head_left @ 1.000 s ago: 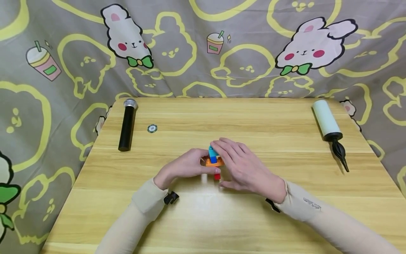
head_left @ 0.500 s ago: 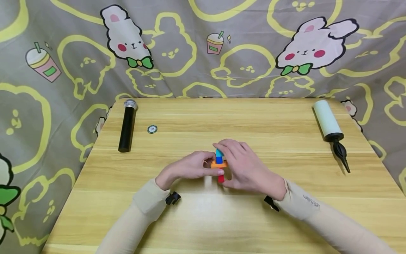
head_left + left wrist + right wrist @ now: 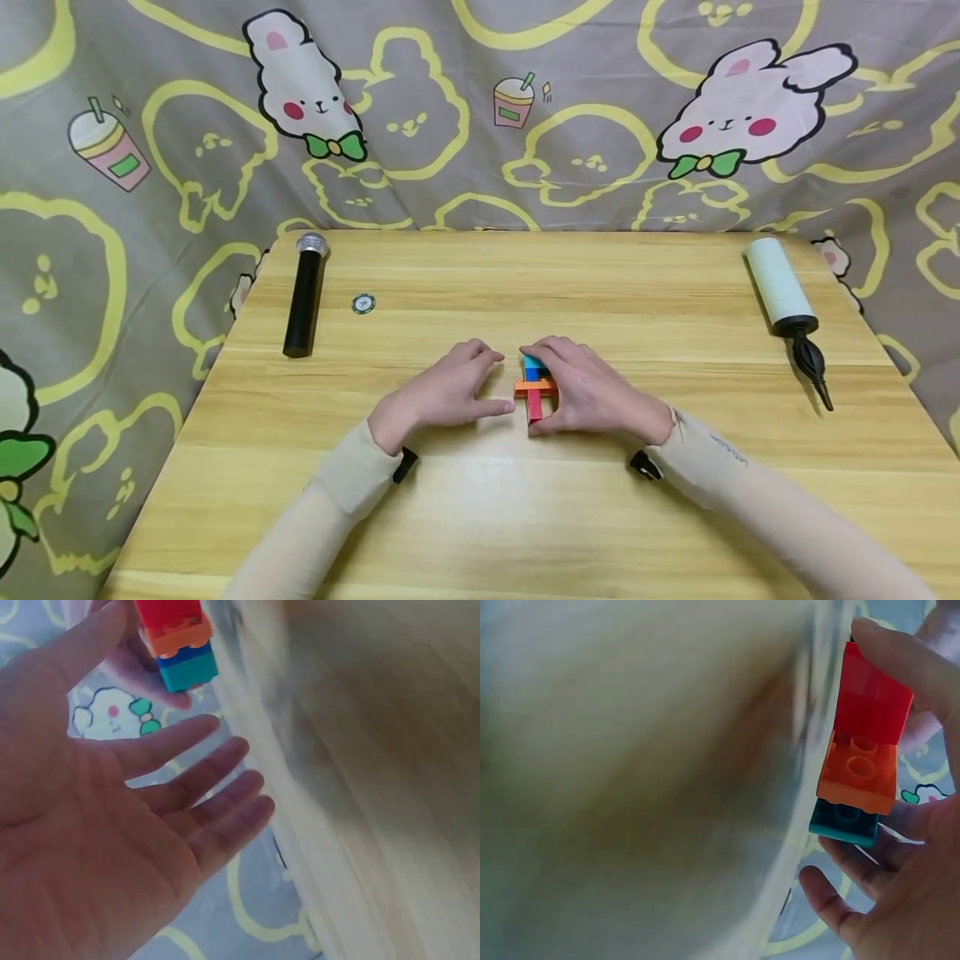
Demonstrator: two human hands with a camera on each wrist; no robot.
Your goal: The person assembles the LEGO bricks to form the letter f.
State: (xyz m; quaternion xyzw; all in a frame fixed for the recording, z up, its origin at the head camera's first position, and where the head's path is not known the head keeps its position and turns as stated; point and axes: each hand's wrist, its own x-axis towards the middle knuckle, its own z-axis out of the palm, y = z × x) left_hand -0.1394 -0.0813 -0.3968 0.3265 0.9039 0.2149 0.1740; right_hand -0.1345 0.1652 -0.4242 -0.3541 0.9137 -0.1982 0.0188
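Observation:
My right hand (image 3: 600, 392) holds a small assembly of toy building blocks (image 3: 534, 400) between thumb and fingers near the middle of the table. The assembly has a red block (image 3: 871, 697) at the thumb end, an orange block (image 3: 861, 772) set crosswise, then a blue block (image 3: 184, 655) and a teal block (image 3: 189, 671) at the fingertip end. Just left of it is my left hand (image 3: 438, 392), apart from the blocks. Its fingers and thumb are spread with nothing between them, and the left wrist view shows the bare palm.
A black microphone (image 3: 303, 300) lies at the left of the wooden table (image 3: 480, 525). Beside it is a round poker chip (image 3: 363, 303). A pale hand pump (image 3: 783, 287) with a black nozzle lies at the right. A patterned curtain (image 3: 420, 200) hangs behind the table's far edge.
My left hand has let go of the block assembly and drawn slightly left. The assembly has shifted a little right and turned, staying in my right hand's grip.

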